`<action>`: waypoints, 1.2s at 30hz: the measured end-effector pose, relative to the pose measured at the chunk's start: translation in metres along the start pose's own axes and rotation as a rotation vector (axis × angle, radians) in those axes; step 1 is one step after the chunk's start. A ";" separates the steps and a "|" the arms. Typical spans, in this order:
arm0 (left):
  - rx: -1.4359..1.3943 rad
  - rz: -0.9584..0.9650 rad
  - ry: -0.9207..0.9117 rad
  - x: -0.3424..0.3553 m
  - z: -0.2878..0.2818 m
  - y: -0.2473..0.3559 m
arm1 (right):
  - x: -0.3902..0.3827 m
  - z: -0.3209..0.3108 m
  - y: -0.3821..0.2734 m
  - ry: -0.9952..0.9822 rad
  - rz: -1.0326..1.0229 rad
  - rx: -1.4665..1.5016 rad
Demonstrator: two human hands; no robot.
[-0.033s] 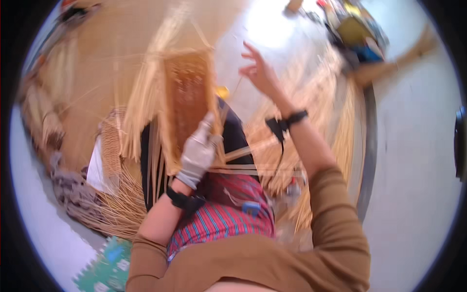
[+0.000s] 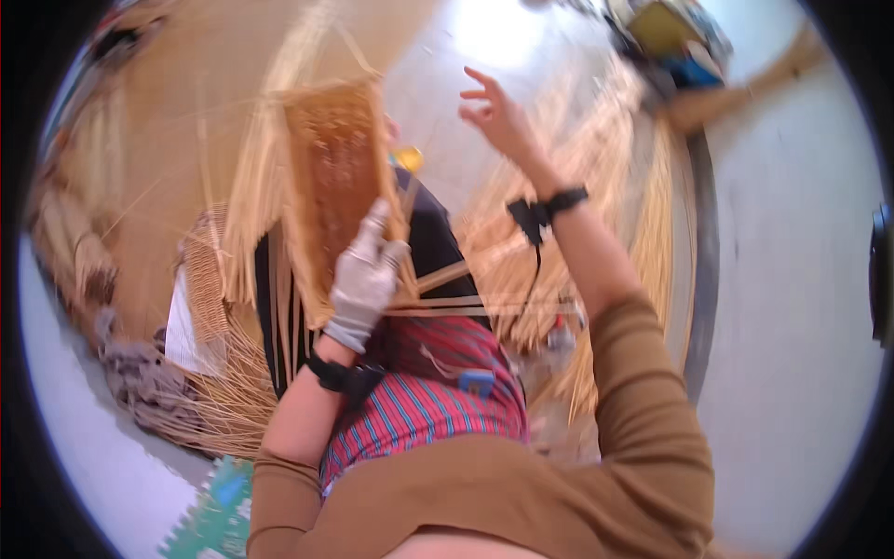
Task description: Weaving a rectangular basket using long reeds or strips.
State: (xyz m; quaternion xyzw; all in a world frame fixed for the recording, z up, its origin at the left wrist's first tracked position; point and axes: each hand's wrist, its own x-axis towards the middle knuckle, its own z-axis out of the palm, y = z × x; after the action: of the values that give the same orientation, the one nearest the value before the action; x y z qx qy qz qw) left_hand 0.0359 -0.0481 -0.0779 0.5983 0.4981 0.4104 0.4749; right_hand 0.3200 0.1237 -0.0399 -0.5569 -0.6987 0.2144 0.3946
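Note:
A small rectangular woven basket (image 2: 340, 177), brown inside with a pale rim, lies tilted over my lap. Loose flat strips (image 2: 447, 276) stick out from its sides and lower end. My left hand (image 2: 363, 284), in a whitish glove, grips the basket's near right side, with its fingers reaching over the wall. Bare and raised to the right of the basket, my right hand (image 2: 498, 116) touches nothing visible; its fingers are spread apart. Motion blur softens the basket's weave and the fingertips.
Bundles of pale strips (image 2: 559, 205) spread on the floor at right. A partly woven panel (image 2: 207, 270) and a white sheet (image 2: 186, 321) lie at left, near grey cloth (image 2: 144, 373). Piled items (image 2: 666, 42) sit at upper right. A green foam mat (image 2: 214, 512) is at lower left.
The whole view shifts slightly. The basket and my left hand appear a little farther left and higher; my right hand is slightly higher, its fingers still apart.

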 end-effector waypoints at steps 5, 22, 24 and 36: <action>-0.005 -0.040 -0.110 0.011 0.023 0.014 | -0.168 -0.106 0.209 -0.024 0.743 -0.220; 0.063 -0.160 -0.155 0.000 0.019 0.025 | -0.482 -0.057 0.247 -0.192 1.478 -0.585; 0.075 -0.156 -0.122 -0.002 0.016 0.025 | -0.492 -0.065 0.260 -0.071 1.368 -0.511; 0.019 -0.133 -0.101 0.000 0.011 0.017 | -0.231 -0.171 0.153 0.634 0.393 0.102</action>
State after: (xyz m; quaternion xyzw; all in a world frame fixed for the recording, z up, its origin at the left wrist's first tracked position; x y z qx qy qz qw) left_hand 0.0498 -0.0511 -0.0632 0.5883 0.5161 0.3424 0.5199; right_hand 0.5646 -0.0754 -0.1233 -0.6988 -0.4100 0.1373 0.5698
